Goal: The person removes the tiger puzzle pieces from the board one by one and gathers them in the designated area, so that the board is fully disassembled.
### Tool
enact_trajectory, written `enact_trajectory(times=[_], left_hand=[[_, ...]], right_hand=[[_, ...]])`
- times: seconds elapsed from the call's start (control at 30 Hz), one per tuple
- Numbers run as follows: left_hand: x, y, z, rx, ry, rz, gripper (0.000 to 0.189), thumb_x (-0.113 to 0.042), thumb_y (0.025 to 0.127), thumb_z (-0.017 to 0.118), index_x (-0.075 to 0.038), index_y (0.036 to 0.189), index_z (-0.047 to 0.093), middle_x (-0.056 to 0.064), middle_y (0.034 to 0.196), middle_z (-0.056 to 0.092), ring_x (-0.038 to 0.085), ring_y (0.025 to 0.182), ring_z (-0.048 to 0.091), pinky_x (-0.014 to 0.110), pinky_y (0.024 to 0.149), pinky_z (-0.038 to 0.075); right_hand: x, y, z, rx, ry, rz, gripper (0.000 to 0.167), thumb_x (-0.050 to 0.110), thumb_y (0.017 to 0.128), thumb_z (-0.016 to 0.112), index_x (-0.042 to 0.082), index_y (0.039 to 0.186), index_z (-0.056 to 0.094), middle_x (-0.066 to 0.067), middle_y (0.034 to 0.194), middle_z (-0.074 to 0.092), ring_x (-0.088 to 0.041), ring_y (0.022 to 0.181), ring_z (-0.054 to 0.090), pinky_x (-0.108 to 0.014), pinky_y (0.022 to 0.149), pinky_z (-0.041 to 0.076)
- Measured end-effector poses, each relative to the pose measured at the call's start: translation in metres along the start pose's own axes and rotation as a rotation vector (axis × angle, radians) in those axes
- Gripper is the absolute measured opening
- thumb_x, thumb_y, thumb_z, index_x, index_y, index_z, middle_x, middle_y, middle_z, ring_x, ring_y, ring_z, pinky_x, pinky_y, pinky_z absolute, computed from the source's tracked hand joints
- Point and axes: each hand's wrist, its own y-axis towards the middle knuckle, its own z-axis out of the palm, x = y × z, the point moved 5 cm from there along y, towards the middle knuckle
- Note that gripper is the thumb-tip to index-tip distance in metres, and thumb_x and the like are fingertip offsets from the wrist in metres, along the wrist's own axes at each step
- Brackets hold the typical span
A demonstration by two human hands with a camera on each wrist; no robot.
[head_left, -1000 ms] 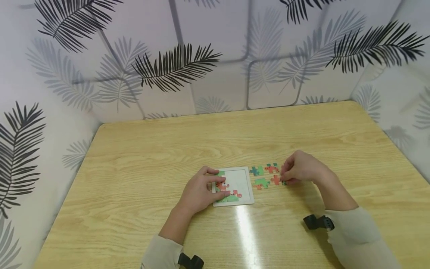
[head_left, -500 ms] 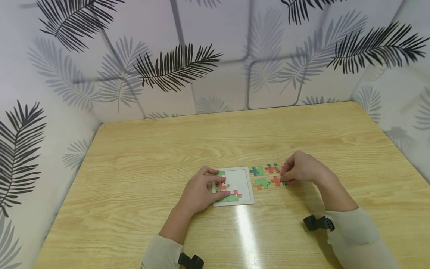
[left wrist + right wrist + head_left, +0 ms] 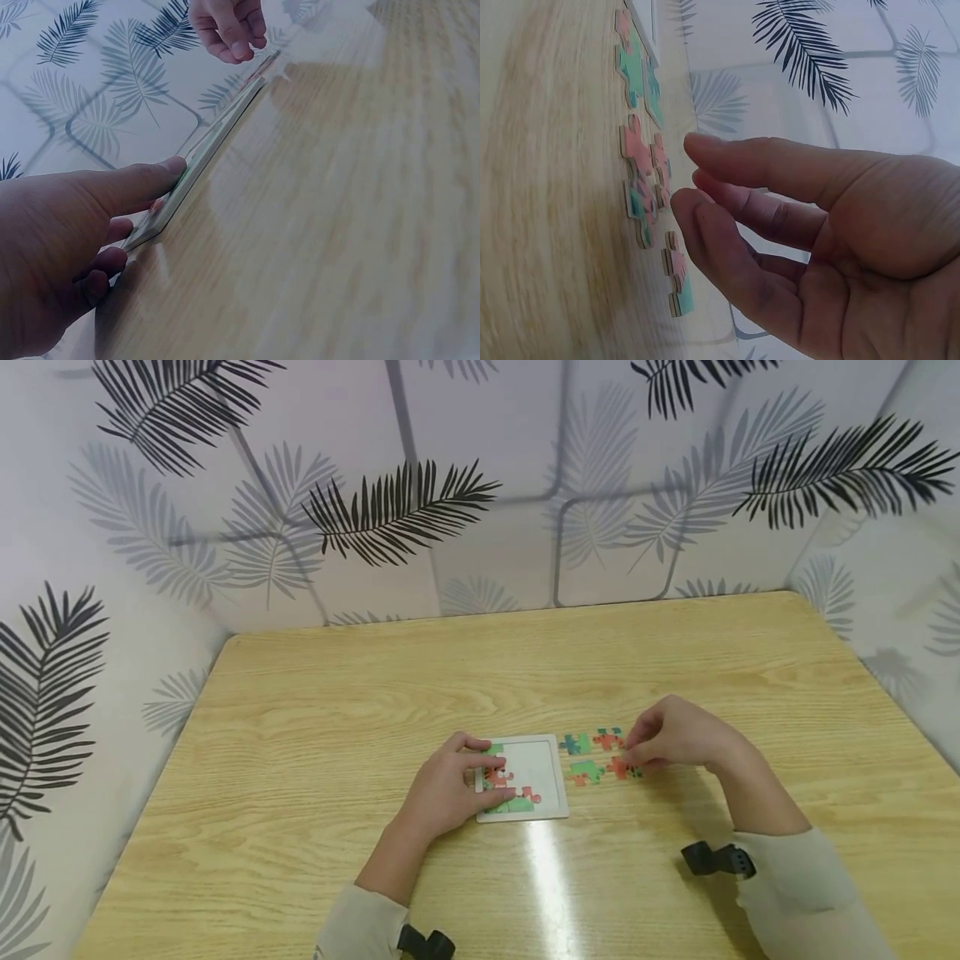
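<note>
A small white puzzle tray (image 3: 536, 764) lies on the table, with orange and green pieces (image 3: 519, 805) fitted along its left side and front left corner. Over its left part rests my left hand (image 3: 446, 785), fingers spread and thumb laid on the pieces near the front edge. In the left wrist view the straight thumb (image 3: 154, 180) presses on the tray's edge. My right hand (image 3: 678, 735) hovers by the right end of the loose pieces, fingers loosely bent. Nothing shows between its thumb (image 3: 727, 157) and fingers in the right wrist view. An orange and teal piece (image 3: 677, 277) lies close below.
Several loose puzzle pieces lie in two rows right of the tray, among them a blue-green piece (image 3: 576, 743), a green one (image 3: 585, 772) and an orange one (image 3: 618, 767). The wooden table (image 3: 315, 735) meets a leaf-patterned cloth backdrop (image 3: 480, 552) at the back.
My right hand has shifted slightly, and more of the orange and teal pieces under its fingertips shows. The left hand and tray have stayed put; the head view has tilted a little.
</note>
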Motion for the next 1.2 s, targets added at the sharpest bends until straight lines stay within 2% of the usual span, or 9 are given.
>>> enact_trajectory(times=[0.13, 0.33, 0.47, 0.63, 0.93, 1.2], left_hand=[[0.000, 0.000, 0.000, -0.006, 0.004, 0.018, 0.042, -0.039, 0.078, 0.086, -0.019, 0.114, 0.078, 0.000, 0.127, 0.060, 0.021, 0.110, 0.062, 0.036, 0.087, 0.051], [0.000, -0.001, -0.001, 0.001, -0.015, 0.001, 0.043, -0.038, 0.078, 0.086, -0.018, 0.115, 0.077, 0.000, 0.127, 0.060, 0.022, 0.114, 0.061, 0.038, 0.090, 0.050], [0.001, -0.002, 0.000, 0.011, -0.027, -0.018, 0.044, -0.038, 0.078, 0.085, -0.018, 0.116, 0.077, -0.001, 0.128, 0.059, 0.023, 0.116, 0.060, 0.040, 0.094, 0.050], [0.002, 0.000, 0.000, 0.007, -0.028, -0.012, 0.044, -0.039, 0.078, 0.085, -0.019, 0.116, 0.077, -0.001, 0.128, 0.059, 0.023, 0.118, 0.060, 0.041, 0.097, 0.050], [0.004, 0.000, -0.002, 0.009, -0.028, 0.009, 0.044, -0.039, 0.079, 0.085, -0.018, 0.117, 0.076, 0.000, 0.129, 0.059, 0.025, 0.118, 0.060, 0.041, 0.096, 0.050], [0.003, -0.001, -0.002, 0.006, -0.025, 0.026, 0.042, -0.038, 0.079, 0.084, -0.019, 0.116, 0.077, 0.000, 0.128, 0.059, 0.023, 0.114, 0.060, 0.039, 0.091, 0.050]], right_hand=[[0.001, 0.002, 0.002, 0.021, 0.009, -0.007, 0.020, 0.015, 0.086, 0.079, -0.002, 0.095, 0.073, -0.002, 0.081, 0.072, -0.013, 0.075, 0.066, -0.030, 0.072, 0.057], [0.000, 0.006, 0.004, 0.033, 0.024, -0.008, 0.022, 0.018, 0.085, 0.080, 0.000, 0.095, 0.073, 0.000, 0.081, 0.072, -0.013, 0.077, 0.063, -0.029, 0.072, 0.055], [0.003, 0.008, 0.007, 0.037, 0.040, -0.038, 0.023, 0.019, 0.086, 0.079, 0.000, 0.096, 0.073, -0.001, 0.083, 0.072, -0.012, 0.077, 0.063, -0.029, 0.070, 0.055], [0.012, 0.007, 0.010, 0.021, 0.055, -0.086, 0.023, 0.018, 0.086, 0.079, -0.002, 0.097, 0.073, -0.003, 0.081, 0.073, -0.011, 0.071, 0.062, -0.029, 0.065, 0.054], [0.029, 0.009, 0.032, 0.066, 0.096, -0.153, 0.018, 0.015, 0.085, 0.079, -0.001, 0.093, 0.074, -0.009, 0.076, 0.071, -0.016, 0.063, 0.058, -0.030, 0.058, 0.050], [0.036, 0.009, 0.043, 0.074, 0.097, -0.182, 0.019, 0.012, 0.084, 0.080, -0.002, 0.096, 0.074, -0.006, 0.080, 0.073, -0.012, 0.070, 0.059, -0.026, 0.060, 0.048]])
